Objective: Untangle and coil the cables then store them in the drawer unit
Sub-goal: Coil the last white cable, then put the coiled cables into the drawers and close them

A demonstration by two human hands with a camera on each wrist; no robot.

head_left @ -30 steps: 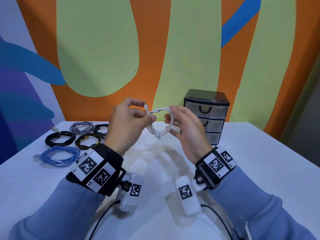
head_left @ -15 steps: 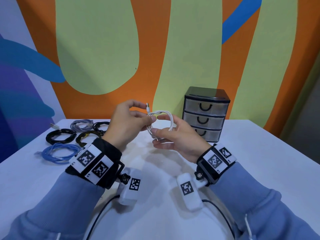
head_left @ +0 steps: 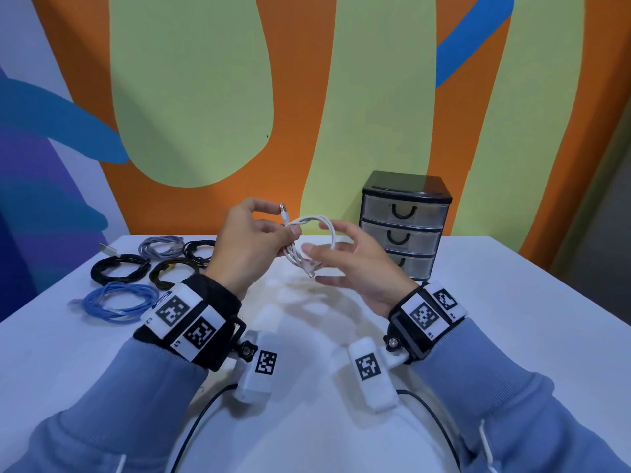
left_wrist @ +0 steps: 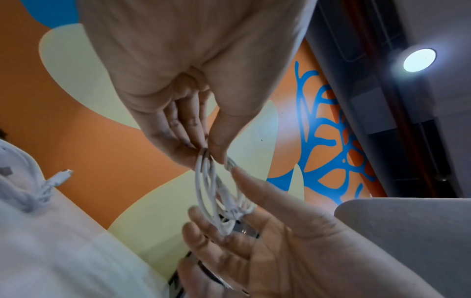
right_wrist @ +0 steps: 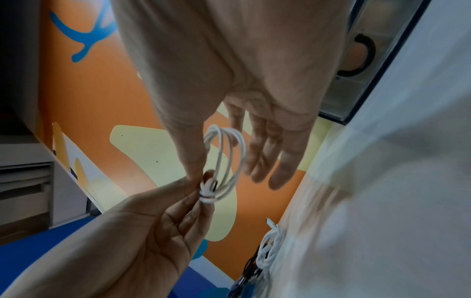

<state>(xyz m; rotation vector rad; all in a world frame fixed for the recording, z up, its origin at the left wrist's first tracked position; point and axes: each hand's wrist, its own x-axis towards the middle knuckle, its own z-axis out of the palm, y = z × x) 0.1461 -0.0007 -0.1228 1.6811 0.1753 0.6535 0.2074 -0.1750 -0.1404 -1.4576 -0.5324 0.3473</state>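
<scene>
Two hands are up above the white table [head_left: 512, 302], and a small white cable [head_left: 309, 245] wound into a loop sits between them. The left hand [head_left: 251, 245] pinches the loop where the strands cross — thumb and fingers are curled on it, and one metal plug end sticks up past the fingertips. The right hand [head_left: 358, 268] is spread wide with straight, loose fingers; the loop hangs by its palm, and the right wrist view shows only the thumb tip touching the cable near the pinch. Behind the right hand stands the drawer unit [head_left: 406, 223], black with three see-through drawers, all pushed in. Five more coiled cables lie on the far left of the table: a blue cable [head_left: 117, 302] nearest, a black cable [head_left: 119, 269] behind it, a black and yellow cable [head_left: 172, 272] beside that, then a grey cable [head_left: 160, 245] and another dark cable [head_left: 199, 250] at the back. Both wrists wear bands with black and white square tags — small white boxes hang under them.
</scene>
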